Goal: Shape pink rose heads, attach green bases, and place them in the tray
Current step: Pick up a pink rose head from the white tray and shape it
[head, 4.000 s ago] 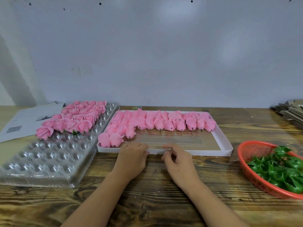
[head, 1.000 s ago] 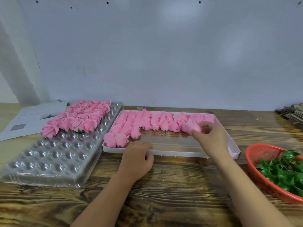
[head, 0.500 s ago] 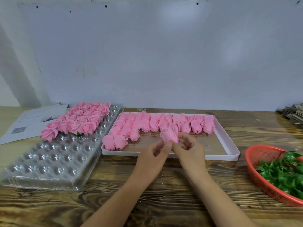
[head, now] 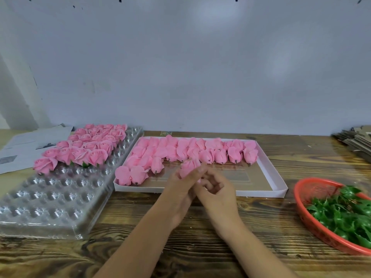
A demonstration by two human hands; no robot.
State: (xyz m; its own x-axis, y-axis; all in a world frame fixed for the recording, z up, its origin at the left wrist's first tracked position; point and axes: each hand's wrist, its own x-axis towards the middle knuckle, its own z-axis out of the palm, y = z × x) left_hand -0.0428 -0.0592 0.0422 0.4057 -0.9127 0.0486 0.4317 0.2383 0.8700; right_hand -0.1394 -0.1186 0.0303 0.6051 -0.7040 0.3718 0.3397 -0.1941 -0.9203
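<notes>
both hands [head: 200, 189] holding pink rose head [head: 188, 166], above white box [head: 277, 183]

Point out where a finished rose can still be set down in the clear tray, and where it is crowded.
Free: the near rows of the clear tray, empty cups from the front edge up to the finished roses. Crowded: the tray's far left part, where roses sit packed; only its far right column of cups shows bare.

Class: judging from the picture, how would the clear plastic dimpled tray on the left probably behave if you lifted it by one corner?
The clear plastic dimpled tray looks thin-walled, so it would probably flex. The finished pink roses all sit at its far end, so it may tip that way.
</notes>
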